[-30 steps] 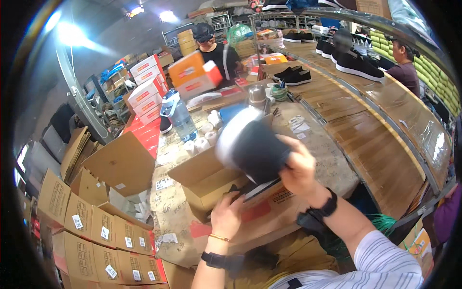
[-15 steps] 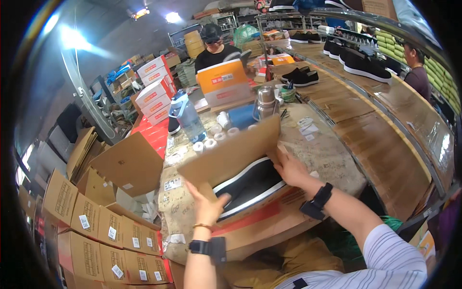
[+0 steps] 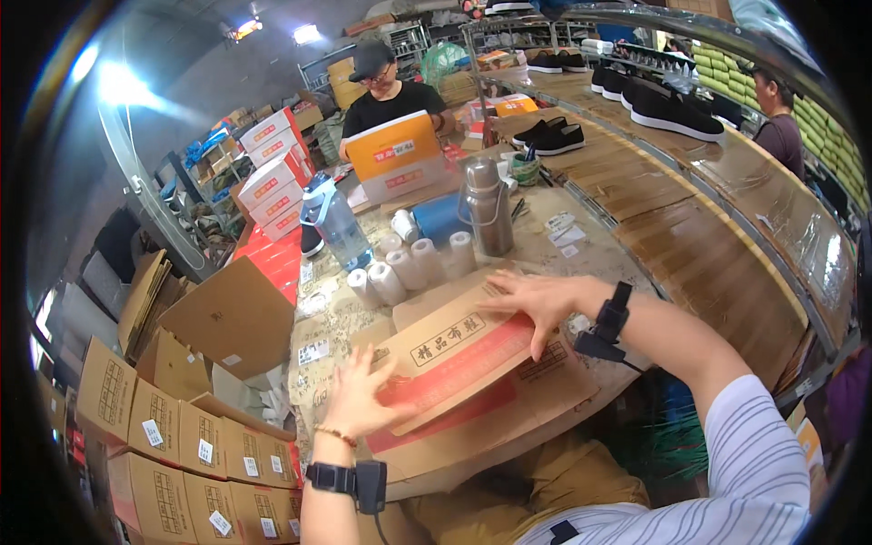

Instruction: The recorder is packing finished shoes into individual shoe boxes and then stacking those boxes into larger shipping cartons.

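Note:
A brown cardboard shoebox [image 3: 454,368] with a red band and dark print lies on the table in front of me, its lid folded down. The lid covers whatever is inside. At the box's left end, my left hand [image 3: 356,398] has its fingers spread on the lid and edge, slightly blurred. My right hand [image 3: 545,304] lies over the right end, its fingers stretched across the top and the thumb pointing down by the front edge. Neither hand is wrapped round the box. Behind the box stand several white rolls [image 3: 400,269].
A steel flask [image 3: 489,207] and a blue water bottle [image 3: 338,223] stand beyond the rolls. Stacked brown shoeboxes [image 3: 186,442] fill the lower left. Black shoes [image 3: 549,136] sit on the rack at right. Across the table a co-worker [image 3: 391,104] handles an orange-and-white box [image 3: 395,156].
The raised lid has come down over the black shoes, hiding them. Both hands have gone from gripping the lid's sides to lying spread on top. The view has shifted slightly.

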Motion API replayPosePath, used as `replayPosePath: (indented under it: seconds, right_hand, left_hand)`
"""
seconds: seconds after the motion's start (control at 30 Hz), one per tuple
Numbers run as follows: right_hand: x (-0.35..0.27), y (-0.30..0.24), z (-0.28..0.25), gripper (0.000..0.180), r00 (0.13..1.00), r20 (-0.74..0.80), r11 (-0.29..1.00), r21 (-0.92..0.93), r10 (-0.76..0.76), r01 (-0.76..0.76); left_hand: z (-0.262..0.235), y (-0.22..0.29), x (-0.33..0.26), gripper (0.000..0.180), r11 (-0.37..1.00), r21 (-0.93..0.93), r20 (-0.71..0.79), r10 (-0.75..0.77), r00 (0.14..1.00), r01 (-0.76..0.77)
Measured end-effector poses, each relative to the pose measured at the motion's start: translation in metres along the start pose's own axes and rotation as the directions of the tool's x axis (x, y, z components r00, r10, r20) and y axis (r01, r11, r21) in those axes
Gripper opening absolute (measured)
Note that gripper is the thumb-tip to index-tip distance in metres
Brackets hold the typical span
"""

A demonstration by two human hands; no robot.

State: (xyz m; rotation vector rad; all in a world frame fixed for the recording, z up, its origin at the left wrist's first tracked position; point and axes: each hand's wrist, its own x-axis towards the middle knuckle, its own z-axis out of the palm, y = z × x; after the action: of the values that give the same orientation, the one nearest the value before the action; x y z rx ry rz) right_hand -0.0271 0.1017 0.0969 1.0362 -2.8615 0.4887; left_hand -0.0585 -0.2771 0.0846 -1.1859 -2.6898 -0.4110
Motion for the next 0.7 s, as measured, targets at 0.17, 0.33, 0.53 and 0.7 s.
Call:
replayPosePath:
  seconds: [0.17, 0.33, 0.53, 0.7]
  right_hand:
    - [0.025, -0.017, 0.021, 0.109, 0.974, 0.131, 0.951, -0.273, 0.184, -0.143]
    - [0.029, -0.007, 0.0, 0.103, 0.957, 0.256, 0.989, -0.08, 0.139, -0.122]
    - [-0.005, 0.001, 0.051, 0.08, 0.984, -0.177, 0.969, -0.238, 0.031, -0.073]
    - [-0.036, -0.007, 0.082, 0.07, 0.709, -0.453, 0.665, 0.746, 0.541, -0.03]
  left_hand:
    - [0.013, 0.042, 0.03, 0.113, 0.934, 0.295, 0.315, -0.294, 0.903, 0.201]
    - [-0.008, 0.04, 0.036, 0.105, 0.966, 0.145, 0.434, -0.257, 0.863, 0.215]
    - [0.027, 0.056, 0.006, 0.103, 0.978, 0.142, 0.092, -0.164, 0.982, 0.15]
    - [0.027, 0.075, -0.021, 0.098, 0.976, 0.218, -0.038, -0.01, 0.999, 0.019]
